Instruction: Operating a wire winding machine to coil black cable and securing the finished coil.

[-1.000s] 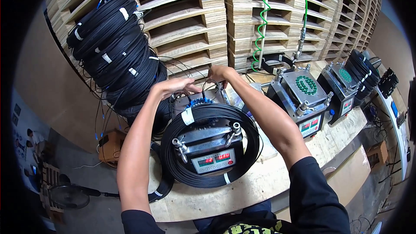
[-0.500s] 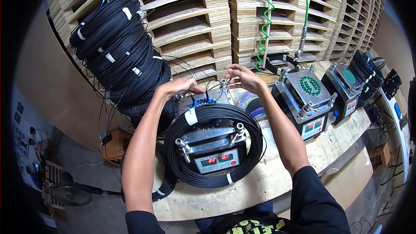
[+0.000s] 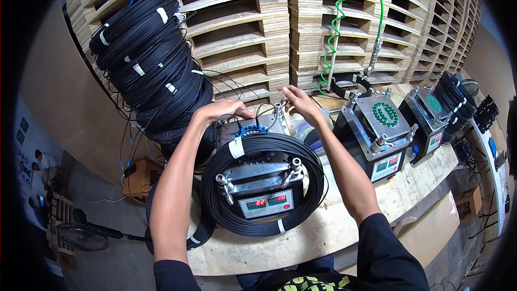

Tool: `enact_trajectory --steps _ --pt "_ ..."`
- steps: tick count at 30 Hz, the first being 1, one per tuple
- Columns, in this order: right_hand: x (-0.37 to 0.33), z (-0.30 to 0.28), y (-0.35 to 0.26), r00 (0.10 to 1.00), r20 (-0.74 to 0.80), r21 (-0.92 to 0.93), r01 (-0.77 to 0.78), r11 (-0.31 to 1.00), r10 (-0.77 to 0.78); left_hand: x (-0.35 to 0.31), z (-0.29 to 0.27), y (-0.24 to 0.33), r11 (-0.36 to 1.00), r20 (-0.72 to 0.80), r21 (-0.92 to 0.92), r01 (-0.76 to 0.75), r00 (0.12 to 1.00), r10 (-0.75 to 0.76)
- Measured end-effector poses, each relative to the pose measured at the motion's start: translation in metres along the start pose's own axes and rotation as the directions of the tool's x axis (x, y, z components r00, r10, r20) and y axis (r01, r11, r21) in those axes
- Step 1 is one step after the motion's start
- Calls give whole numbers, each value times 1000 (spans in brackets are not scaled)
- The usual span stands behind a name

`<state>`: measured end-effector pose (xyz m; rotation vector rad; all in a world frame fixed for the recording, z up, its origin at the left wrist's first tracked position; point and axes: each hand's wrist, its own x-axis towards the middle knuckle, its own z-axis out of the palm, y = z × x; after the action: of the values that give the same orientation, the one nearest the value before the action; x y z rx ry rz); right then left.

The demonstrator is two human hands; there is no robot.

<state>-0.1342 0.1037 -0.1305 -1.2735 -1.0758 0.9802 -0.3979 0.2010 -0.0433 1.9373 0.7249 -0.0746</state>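
Observation:
My left hand (image 3: 223,110) is bent over the back of a metal bench machine (image 3: 258,175). Its thumb reaches toward a thin black cable end by the blue connectors (image 3: 252,129) on the top plate; the curled fingertips are partly hidden. To its right, my right hand (image 3: 301,103) hovers beside a metal clamp post (image 3: 278,110), fingers apart and partly bent, with nothing visible in them. A coil of black cable (image 3: 318,183), bound with white tape, hangs around the machine's front and frames its red-lit display panel (image 3: 266,203).
A tall stack of black cable coils (image 3: 153,70) leans at the left. Two similar machines with green-dotted plates, a nearer one (image 3: 385,116) and a farther one (image 3: 433,102), stand to the right on the wooden bench (image 3: 323,231). Pallets (image 3: 231,27) rise behind, with green coiled hoses (image 3: 335,32).
My right hand has lowered slightly and its fingers have drawn in more. My left hand stays at nearly the same spot. The whole view has shifted a little.

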Motion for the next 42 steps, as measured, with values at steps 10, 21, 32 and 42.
enact_trajectory --steps 10,21,32,42 --pt "7 -12 12 962 260 308 3 951 -87 9 7 3 999 -18 -2 -38 999 38" --pt "-60 27 -16 999 36 -234 37 972 -30 -18 -4 -56 905 -315 -423 -57 945 -88" --pt "-56 24 -2 993 112 -289 66 955 -34 10 28 -133 296 -602 -783 -547 787 -136" --pt "-96 35 -31 996 -2 -319 80 944 -85 -3 33 -136 727 -752 -600 -335 547 -369"
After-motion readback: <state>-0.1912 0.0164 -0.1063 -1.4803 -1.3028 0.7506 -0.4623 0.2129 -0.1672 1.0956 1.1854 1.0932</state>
